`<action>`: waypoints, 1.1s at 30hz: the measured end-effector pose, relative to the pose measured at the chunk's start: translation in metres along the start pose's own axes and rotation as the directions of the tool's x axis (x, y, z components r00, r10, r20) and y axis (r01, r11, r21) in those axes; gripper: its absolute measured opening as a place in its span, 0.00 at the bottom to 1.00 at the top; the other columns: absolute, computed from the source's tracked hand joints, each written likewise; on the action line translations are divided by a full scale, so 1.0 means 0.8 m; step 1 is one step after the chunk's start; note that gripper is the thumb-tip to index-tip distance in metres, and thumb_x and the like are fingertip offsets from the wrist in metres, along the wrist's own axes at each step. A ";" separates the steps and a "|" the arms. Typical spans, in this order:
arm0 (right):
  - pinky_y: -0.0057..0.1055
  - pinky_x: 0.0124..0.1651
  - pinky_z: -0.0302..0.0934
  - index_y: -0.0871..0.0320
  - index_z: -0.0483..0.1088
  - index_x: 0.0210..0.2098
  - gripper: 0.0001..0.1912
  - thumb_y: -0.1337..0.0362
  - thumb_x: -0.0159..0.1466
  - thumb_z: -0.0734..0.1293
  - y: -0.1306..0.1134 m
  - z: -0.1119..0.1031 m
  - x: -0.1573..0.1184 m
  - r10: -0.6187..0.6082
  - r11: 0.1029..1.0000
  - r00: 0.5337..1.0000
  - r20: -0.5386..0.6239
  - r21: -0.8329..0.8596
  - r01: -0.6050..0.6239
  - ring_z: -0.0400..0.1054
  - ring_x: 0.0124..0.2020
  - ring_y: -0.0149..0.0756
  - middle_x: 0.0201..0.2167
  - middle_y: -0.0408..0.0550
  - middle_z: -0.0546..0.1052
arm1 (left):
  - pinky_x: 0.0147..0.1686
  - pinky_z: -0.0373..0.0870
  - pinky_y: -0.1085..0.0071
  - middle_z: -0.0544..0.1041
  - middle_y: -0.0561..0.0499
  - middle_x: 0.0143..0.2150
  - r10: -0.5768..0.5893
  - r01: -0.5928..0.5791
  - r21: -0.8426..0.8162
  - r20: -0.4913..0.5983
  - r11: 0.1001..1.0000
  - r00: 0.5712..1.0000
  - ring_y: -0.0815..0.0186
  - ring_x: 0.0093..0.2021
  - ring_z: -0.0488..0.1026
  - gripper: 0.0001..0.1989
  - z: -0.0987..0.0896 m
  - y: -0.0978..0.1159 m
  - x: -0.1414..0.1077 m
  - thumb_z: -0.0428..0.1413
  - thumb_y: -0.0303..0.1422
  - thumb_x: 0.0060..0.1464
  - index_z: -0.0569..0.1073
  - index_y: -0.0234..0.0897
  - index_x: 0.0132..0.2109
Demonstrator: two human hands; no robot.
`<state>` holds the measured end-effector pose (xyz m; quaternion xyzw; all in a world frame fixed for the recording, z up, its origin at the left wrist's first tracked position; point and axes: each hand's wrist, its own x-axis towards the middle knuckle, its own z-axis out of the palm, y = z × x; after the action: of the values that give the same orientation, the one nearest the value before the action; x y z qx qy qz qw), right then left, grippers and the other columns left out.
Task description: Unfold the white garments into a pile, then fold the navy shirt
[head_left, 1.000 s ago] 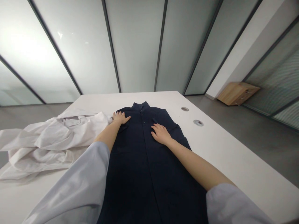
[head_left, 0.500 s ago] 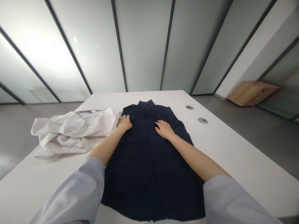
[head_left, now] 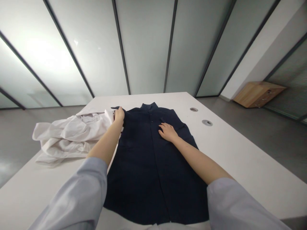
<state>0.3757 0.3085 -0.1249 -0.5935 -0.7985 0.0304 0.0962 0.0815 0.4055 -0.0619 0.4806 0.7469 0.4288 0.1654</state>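
Note:
A dark navy button-front shirt (head_left: 137, 166) lies flat on the white table (head_left: 230, 166), its collar (head_left: 149, 106) at the far end. At its left shoulder my left hand (head_left: 119, 114) is closed on the shirt's sleeve, and a dark tip of cloth sticks out to the left beyond the fingers. My right hand (head_left: 168, 132) rests on the right chest of the shirt with the fingers spread and holds nothing. Just left of the navy shirt lies a crumpled white garment (head_left: 69, 132), close to my left hand and forearm.
Two round cable holes are set into the tabletop on the right, a far one (head_left: 193, 109) and a nearer one (head_left: 207, 123). Frosted glass panels (head_left: 146, 48) stand beyond the table. A wooden cabinet (head_left: 257, 94) is on the floor at the right.
My left hand has moved left and away from me, drawing the dark sleeve outward from the shirt's chest. My right hand has stayed in place on the shirt.

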 end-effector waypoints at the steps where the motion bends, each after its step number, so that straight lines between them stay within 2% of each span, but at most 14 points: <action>1: 0.44 0.64 0.45 0.60 0.62 0.61 0.25 0.58 0.68 0.54 0.000 0.000 0.000 -0.001 1.000 1.000 0.001 0.001 0.001 0.50 0.65 0.46 0.64 0.55 0.60 | 0.54 0.65 0.54 0.72 0.36 0.54 0.047 -0.049 0.104 0.018 0.993 0.999 0.47 0.56 0.68 0.26 0.001 0.005 -0.006 0.40 0.41 0.62 0.67 0.31 0.58; 3: 0.45 0.64 0.45 0.60 0.62 0.60 0.25 0.57 0.68 0.54 0.000 0.000 0.000 -0.004 1.000 1.000 0.000 0.002 0.004 0.51 0.65 0.47 0.64 0.56 0.60 | 0.56 0.62 0.54 0.70 0.37 0.57 0.195 -0.229 0.272 0.144 0.935 0.970 0.48 0.57 0.67 0.27 0.006 0.014 -0.023 0.41 0.42 0.61 0.65 0.33 0.61; 4: 0.45 0.64 0.45 0.60 0.62 0.60 0.25 0.57 0.68 0.54 0.000 -0.001 0.000 -0.004 1.000 1.000 -0.001 0.003 0.004 0.51 0.65 0.47 0.64 0.56 0.60 | 0.56 0.63 0.56 0.71 0.39 0.57 0.279 -0.346 0.286 0.252 0.893 0.927 0.50 0.57 0.68 0.26 0.009 0.019 -0.031 0.42 0.43 0.61 0.65 0.35 0.61; 6: 0.45 0.64 0.45 0.60 0.62 0.60 0.25 0.57 0.68 0.54 0.000 -0.001 0.000 -0.002 1.000 1.000 -0.003 0.006 0.002 0.51 0.65 0.46 0.64 0.55 0.60 | 0.54 0.64 0.61 0.74 0.43 0.54 0.385 -0.555 0.259 0.495 0.791 0.779 0.55 0.54 0.70 0.26 0.018 0.025 -0.048 0.39 0.44 0.62 0.68 0.37 0.59; 7: 0.45 0.64 0.46 0.59 0.62 0.60 0.25 0.57 0.68 0.54 0.000 -0.001 0.000 0.000 1.000 1.000 -0.003 0.006 0.000 0.51 0.65 0.46 0.64 0.55 0.61 | 0.54 0.65 0.63 0.75 0.45 0.52 0.410 -0.615 0.226 0.570 0.755 0.712 0.57 0.53 0.71 0.26 0.022 0.026 -0.055 0.38 0.43 0.63 0.71 0.37 0.57; 8: 0.45 0.64 0.46 0.59 0.62 0.60 0.25 0.57 0.68 0.54 0.000 -0.001 0.000 0.001 1.000 1.000 -0.005 0.006 -0.001 0.51 0.65 0.46 0.64 0.55 0.61 | 0.54 0.65 0.65 0.76 0.46 0.52 0.429 -0.654 0.213 0.604 0.726 0.672 0.58 0.53 0.71 0.26 0.026 0.026 -0.062 0.38 0.43 0.63 0.72 0.36 0.55; 9: 0.45 0.64 0.46 0.58 0.62 0.60 0.25 0.57 0.68 0.54 0.000 -0.001 0.000 0.001 1.000 1.000 -0.006 0.006 -0.001 0.51 0.65 0.46 0.64 0.54 0.61 | 0.54 0.64 0.66 0.75 0.45 0.53 0.447 -0.680 0.229 0.602 0.697 0.662 0.59 0.54 0.70 0.25 0.030 0.024 -0.068 0.39 0.42 0.63 0.72 0.36 0.55; 12: 0.44 0.63 0.47 0.59 0.63 0.60 0.24 0.58 0.68 0.55 0.000 0.000 0.001 -0.003 1.000 1.000 -0.010 0.001 0.003 0.51 0.65 0.46 0.64 0.55 0.61 | 0.60 0.57 0.61 0.67 0.40 0.62 0.459 -0.692 0.384 0.539 0.612 0.706 0.53 0.61 0.62 0.28 0.041 0.011 -0.085 0.44 0.44 0.60 0.66 0.32 0.61; 15: 0.44 0.63 0.47 0.59 0.63 0.60 0.24 0.58 0.68 0.55 -0.001 0.000 0.001 -0.001 1.000 1.000 -0.008 0.003 0.001 0.51 0.65 0.46 0.64 0.56 0.61 | 0.62 0.50 0.52 0.56 0.37 0.68 0.351 -0.635 0.516 0.545 0.575 0.761 0.47 0.67 0.52 0.34 0.049 -0.009 -0.098 0.41 0.50 0.60 0.58 0.33 0.66; 17: 0.44 0.63 0.47 0.60 0.63 0.60 0.24 0.58 0.68 0.55 0.000 0.000 0.001 0.000 1.000 1.000 -0.008 0.005 0.000 0.51 0.65 0.47 0.64 0.56 0.61 | 0.63 0.47 0.51 0.53 0.39 0.69 0.298 -0.618 0.549 0.562 0.563 0.772 0.48 0.68 0.48 0.35 0.053 -0.022 -0.102 0.38 0.51 0.61 0.56 0.35 0.67; 21: 0.44 0.63 0.47 0.59 0.63 0.60 0.24 0.58 0.68 0.55 0.000 0.001 0.001 -0.001 1.000 1.000 -0.012 0.004 0.001 0.52 0.64 0.46 0.64 0.55 0.61 | 0.64 0.45 0.53 0.52 0.40 0.70 0.293 -0.621 0.554 0.569 0.554 0.768 0.50 0.69 0.48 0.34 0.054 -0.035 -0.106 0.36 0.51 0.61 0.56 0.35 0.67; 25: 0.43 0.63 0.48 0.59 0.64 0.60 0.24 0.58 0.68 0.55 0.000 -0.001 0.000 0.001 1.000 1.000 -0.016 0.008 0.000 0.52 0.64 0.46 0.64 0.55 0.61 | 0.64 0.45 0.55 0.57 0.41 0.68 0.371 -0.639 0.546 0.527 0.543 0.765 0.52 0.68 0.51 0.32 0.050 -0.036 -0.113 0.39 0.48 0.61 0.59 0.34 0.65; 29: 0.43 0.63 0.48 0.59 0.64 0.59 0.24 0.58 0.67 0.55 0.000 -0.001 -0.002 -0.004 1.000 1.000 -0.024 0.010 0.005 0.52 0.64 0.46 0.63 0.55 0.62 | 0.65 0.46 0.59 0.59 0.42 0.67 0.473 -0.700 0.490 0.517 0.520 0.713 0.56 0.67 0.53 0.28 0.046 -0.036 -0.121 0.42 0.41 0.61 0.61 0.35 0.65; 33: 0.45 0.63 0.47 0.59 0.61 0.61 0.26 0.58 0.65 0.56 0.002 0.002 -0.002 0.010 1.000 0.993 -0.118 0.024 -0.007 0.51 0.64 0.47 0.64 0.56 0.60 | 0.65 0.47 0.58 0.58 0.46 0.68 0.462 -0.728 0.459 0.568 0.509 0.681 0.57 0.68 0.51 0.28 0.047 -0.038 -0.122 0.41 0.42 0.62 0.59 0.40 0.66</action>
<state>0.3771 0.3072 -0.1271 -0.5964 -0.7886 0.0050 0.1499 0.1359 0.3342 -0.1237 0.8088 0.5829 0.0691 -0.0362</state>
